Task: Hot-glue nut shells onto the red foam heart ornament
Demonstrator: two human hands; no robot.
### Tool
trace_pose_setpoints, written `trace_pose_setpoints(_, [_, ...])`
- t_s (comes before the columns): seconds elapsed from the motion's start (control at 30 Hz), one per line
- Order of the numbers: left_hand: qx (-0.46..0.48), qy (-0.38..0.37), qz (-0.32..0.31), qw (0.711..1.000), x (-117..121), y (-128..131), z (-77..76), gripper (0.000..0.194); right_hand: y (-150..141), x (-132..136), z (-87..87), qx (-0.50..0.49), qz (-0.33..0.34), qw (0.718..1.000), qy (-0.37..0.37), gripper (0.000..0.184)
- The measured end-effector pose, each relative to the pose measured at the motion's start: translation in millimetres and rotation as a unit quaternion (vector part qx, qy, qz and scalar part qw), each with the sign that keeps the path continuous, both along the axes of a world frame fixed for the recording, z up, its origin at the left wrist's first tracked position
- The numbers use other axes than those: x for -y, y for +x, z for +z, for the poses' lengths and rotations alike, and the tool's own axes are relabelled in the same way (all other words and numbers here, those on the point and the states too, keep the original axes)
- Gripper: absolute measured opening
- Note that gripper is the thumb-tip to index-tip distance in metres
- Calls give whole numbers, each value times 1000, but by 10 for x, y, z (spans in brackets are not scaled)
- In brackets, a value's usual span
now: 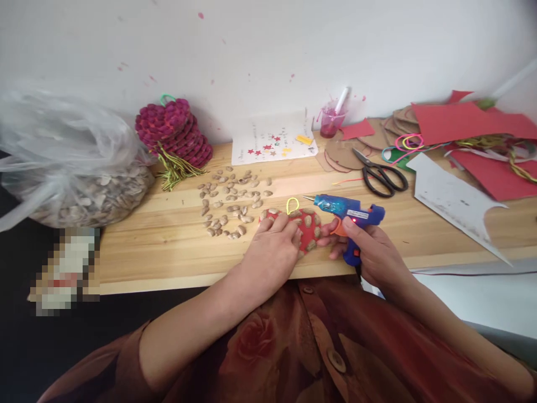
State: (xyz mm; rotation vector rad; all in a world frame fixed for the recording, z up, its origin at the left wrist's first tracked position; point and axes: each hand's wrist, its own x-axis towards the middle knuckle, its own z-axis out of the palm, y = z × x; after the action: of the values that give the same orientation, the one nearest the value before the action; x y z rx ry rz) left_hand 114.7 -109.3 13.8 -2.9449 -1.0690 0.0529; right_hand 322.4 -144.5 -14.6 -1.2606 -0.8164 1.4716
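Observation:
My left hand (274, 246) lies on a red round piece (308, 232) near the table's front edge, fingers bent and pressing on its left part. The red piece carries several glued shells and a yellow loop (292, 205) at its top. My right hand (369, 249) grips a blue hot glue gun (346, 210) by its handle, a finger on the orange trigger. The gun's nozzle points left, just above the red piece. Loose nut shells (230, 204) are scattered on the wood beside my left hand.
A clear plastic bag of shells (79, 173) sits at the left. A purple shell ornament (174, 131) leans on the wall. Black scissors (381, 176), cardboard discs (342, 154), red paper (465, 120), a white card (272, 140) and a pink cup (331, 120) lie further back and right.

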Motion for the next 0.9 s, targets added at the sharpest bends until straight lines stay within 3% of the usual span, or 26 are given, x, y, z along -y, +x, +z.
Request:
trace_pose_setpoints(0.27, [16, 23, -12, 1000, 6, -12, -53, 13, 10, 1, -9, -14, -25, 999, -14, 28])
trace_pose_setpoints(0.57, [21, -7, 1, 1000, -20, -20, -38, 17, 13, -16, 33, -19, -38, 999, -21, 27])
trace_pose_setpoints(0.9, [31, -7, 5, 999, -33, -17, -36, 19, -14, -62, 21, -2, -77, 996, -33, 45])
